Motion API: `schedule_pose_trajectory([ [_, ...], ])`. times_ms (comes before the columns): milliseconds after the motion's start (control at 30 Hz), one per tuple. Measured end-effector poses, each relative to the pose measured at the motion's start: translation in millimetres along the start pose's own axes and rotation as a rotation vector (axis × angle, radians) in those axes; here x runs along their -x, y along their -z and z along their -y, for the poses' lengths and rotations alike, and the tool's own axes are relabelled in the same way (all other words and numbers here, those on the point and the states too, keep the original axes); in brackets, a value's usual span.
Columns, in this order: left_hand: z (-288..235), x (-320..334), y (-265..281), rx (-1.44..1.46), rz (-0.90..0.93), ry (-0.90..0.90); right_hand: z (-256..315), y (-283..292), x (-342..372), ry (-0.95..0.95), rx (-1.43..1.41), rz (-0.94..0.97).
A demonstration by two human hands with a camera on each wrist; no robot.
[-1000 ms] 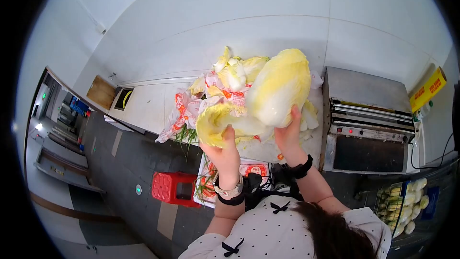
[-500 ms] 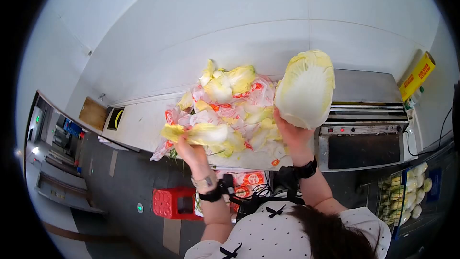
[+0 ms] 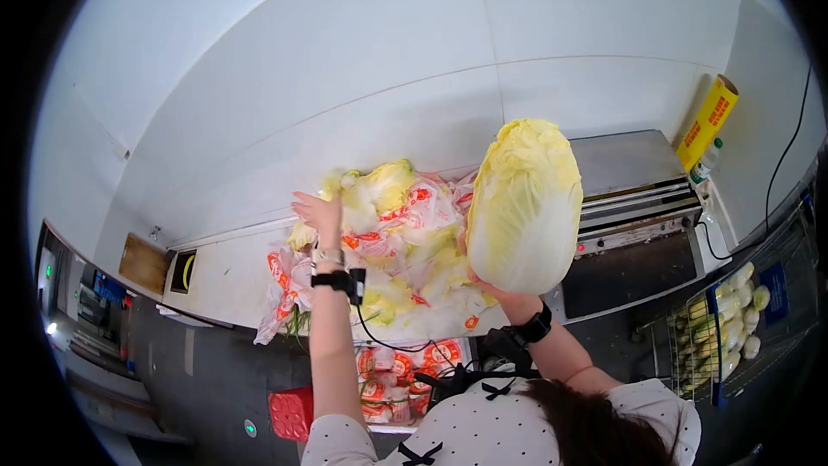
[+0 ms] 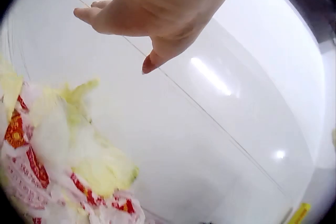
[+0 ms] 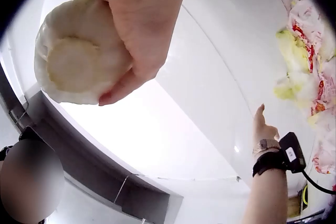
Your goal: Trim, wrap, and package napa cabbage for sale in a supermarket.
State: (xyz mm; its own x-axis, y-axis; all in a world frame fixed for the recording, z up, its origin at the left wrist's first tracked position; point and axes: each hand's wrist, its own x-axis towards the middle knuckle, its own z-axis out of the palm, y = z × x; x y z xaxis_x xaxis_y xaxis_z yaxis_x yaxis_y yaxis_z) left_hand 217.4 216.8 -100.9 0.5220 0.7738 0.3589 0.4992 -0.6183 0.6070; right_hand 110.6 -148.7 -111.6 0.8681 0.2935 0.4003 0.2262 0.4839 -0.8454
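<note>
My right hand (image 3: 504, 297) grips a large napa cabbage (image 3: 528, 207) near its base and holds it upright above the counter. In the right wrist view its round cut stem end (image 5: 73, 66) faces the camera, with the fingers around the side. My left hand (image 3: 320, 214) is empty over the left part of a pile, its fingers and thumb spread apart in the left wrist view. Below and beside it lie loose yellow-white cabbage leaves (image 3: 386, 187) on crumpled red-and-white plastic bags (image 3: 423, 207).
Right of the pile stands a metal wrapping machine (image 3: 634, 272), with a yellow roll (image 3: 707, 123) and a bottle (image 3: 705, 160) beyond. Under the counter edge are a tray of red-and-white packages (image 3: 397, 384) and a red stool (image 3: 291, 414). A cart of vegetables (image 3: 729, 328) stands right.
The left hand pulled a leaf off the cabbage, carried it left, and let go of it over the pile. The right hand kept hold of the cabbage. The head view has turned right.
</note>
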Motion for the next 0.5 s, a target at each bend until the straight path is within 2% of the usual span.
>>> schedule_pose_trajectory([
  [67, -11.4, 44.5, -4.0, 0.027, 0.067, -0.182, -5.9, 1.6, 3.0, -0.045, -0.321, -0.005],
  [133, -23.6, 79.8, 6.0, 0.162, 0.041, -0.458, -0.6, -0.7, 0.6, -0.055, -0.607, -0.011],
  [200, -55.9, 124.4, 55.2, 0.339, 0.134, -0.611, 16.6, -5.7, -10.3, -0.053, -0.878, -0.015],
  [267, -75.8, 161.2, 103.3, 0.692, 0.522, -0.597, 27.8, -10.2, -20.7, -0.056, -1.150, -0.019],
  [333, -100.1, 201.9, 145.9, 0.877, 0.732, -0.611, 30.0, -2.2, -21.8, -0.046, -0.884, -0.020],
  [367, -104.8, 215.8, 151.0, 1.003, 0.790, -0.503, 31.2, -1.0, -21.6, -0.039, -0.751, -0.019],
  [433, -109.6, 233.2, 156.2, 1.255, 0.894, -0.289, 57.8, -25.5, -23.6, 0.204, -0.079, -0.173],
  [500, -89.7, 232.5, 138.6, 1.233, 0.846, -0.107, 75.8, -52.1, -9.5, 0.319, 0.361, -0.174],
])
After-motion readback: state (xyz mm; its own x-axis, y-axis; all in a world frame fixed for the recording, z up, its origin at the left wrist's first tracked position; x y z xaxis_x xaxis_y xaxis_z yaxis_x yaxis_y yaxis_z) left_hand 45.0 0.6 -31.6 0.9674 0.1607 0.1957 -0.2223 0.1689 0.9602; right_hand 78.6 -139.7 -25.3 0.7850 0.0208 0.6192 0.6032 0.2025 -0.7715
